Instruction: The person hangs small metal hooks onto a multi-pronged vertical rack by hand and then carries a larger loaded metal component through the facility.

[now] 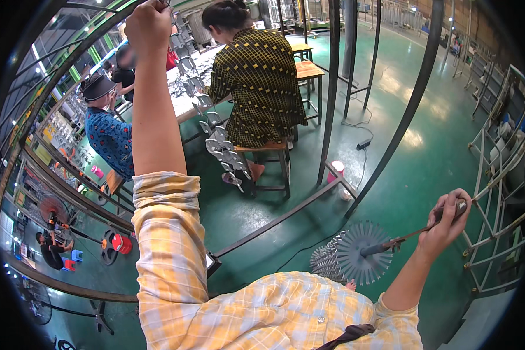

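the right hand (449,219) is closed around the handle end of a long metal rod (411,235), whose far end carries a round spiked disc (356,254) hanging over open green floor (426,146), just right of the dark metal frame (332,87). the left hand (149,23) is raised left of that frame, fingers curled on something too small to tell. past the frame, a seated person (256,81) works at a table (184,102) strewn with small metal parts.

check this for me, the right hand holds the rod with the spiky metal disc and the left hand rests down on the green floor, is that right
Not quite. The head view shows the left hand raised high overhead, closed on a dark frame bar, not resting on the green floor. The rest holds: the right hand grips the rod with the spiky metal disc.
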Tool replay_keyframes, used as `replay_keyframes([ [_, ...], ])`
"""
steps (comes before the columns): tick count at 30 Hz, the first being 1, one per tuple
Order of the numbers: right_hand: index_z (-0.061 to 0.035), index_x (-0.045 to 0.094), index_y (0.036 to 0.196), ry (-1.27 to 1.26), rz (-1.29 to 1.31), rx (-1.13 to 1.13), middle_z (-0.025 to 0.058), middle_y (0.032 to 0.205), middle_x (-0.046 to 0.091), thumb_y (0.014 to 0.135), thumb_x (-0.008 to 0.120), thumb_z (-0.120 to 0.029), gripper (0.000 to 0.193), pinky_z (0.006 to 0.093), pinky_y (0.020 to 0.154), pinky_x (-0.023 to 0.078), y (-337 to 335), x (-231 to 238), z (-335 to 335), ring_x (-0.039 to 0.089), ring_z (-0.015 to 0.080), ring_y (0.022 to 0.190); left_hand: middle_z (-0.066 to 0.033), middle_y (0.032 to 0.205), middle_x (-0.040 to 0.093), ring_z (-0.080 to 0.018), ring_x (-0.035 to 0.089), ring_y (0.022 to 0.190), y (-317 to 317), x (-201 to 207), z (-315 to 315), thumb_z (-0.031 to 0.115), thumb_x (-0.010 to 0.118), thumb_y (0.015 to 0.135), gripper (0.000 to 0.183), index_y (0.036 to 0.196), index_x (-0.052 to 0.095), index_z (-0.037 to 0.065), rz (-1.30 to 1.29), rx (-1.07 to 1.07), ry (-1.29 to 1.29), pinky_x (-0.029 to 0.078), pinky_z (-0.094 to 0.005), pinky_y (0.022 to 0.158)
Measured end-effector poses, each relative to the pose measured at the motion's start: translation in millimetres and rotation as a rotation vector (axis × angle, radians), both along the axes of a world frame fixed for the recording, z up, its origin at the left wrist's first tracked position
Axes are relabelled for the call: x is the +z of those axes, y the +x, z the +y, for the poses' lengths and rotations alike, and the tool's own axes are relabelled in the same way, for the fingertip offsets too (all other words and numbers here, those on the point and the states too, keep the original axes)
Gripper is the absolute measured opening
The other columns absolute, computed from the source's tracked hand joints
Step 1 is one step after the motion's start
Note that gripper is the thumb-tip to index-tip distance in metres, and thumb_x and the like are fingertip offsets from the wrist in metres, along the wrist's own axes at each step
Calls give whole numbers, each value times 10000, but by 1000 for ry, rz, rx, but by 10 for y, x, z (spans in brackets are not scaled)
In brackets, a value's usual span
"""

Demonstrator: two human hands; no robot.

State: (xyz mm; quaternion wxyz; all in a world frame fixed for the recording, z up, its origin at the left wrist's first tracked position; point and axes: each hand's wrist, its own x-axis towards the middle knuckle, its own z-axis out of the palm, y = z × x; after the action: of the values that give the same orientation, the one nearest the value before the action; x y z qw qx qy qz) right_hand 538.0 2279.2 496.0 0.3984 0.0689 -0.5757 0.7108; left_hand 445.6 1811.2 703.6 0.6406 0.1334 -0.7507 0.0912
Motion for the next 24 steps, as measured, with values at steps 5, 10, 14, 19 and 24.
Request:
replay_keyframes([
  [5,-22,443,850,-10,6,13,22,604,392,810,510,-134,137,150,322,192,11,-3,-7,290,26,423,-39,700,640,-224,620,662,95,39,-45,318,669,647,199,752,670,149,1,-76,15,469,-305,615],
  [10,-19,445,854,3,19,-15,27,602,390,810,505,-125,129,151,323,191,21,11,-31,291,28,421,-16,676,640,-177,618,629,107,-7,-160,332,696,629,220,739,670,143,13,-227,66,460,-270,589],
  [14,-17,447,856,-1,10,-6,29,602,391,811,501,-120,125,151,327,193,37,25,-25,289,29,417,-21,674,639,-174,616,627,52,76,-179,311,710,623,224,728,656,120,4,-175,48,460,-266,585],
  [19,-16,450,860,-6,-8,-12,29,603,393,811,502,-123,128,150,335,199,40,14,-24,293,30,422,-60,694,640,-206,623,650,-12,197,-240,305,725,610,298,752,618,67,-34,-135,-69,474,-297,608],
  [24,-18,452,870,4,16,-12,26,611,396,809,506,-123,133,150,335,197,37,11,-12,306,32,440,-141,694,600,-239,604,630,9,169,178,79,709,590,415,945,500,27,113,-362,-38,473,-313,549],
])
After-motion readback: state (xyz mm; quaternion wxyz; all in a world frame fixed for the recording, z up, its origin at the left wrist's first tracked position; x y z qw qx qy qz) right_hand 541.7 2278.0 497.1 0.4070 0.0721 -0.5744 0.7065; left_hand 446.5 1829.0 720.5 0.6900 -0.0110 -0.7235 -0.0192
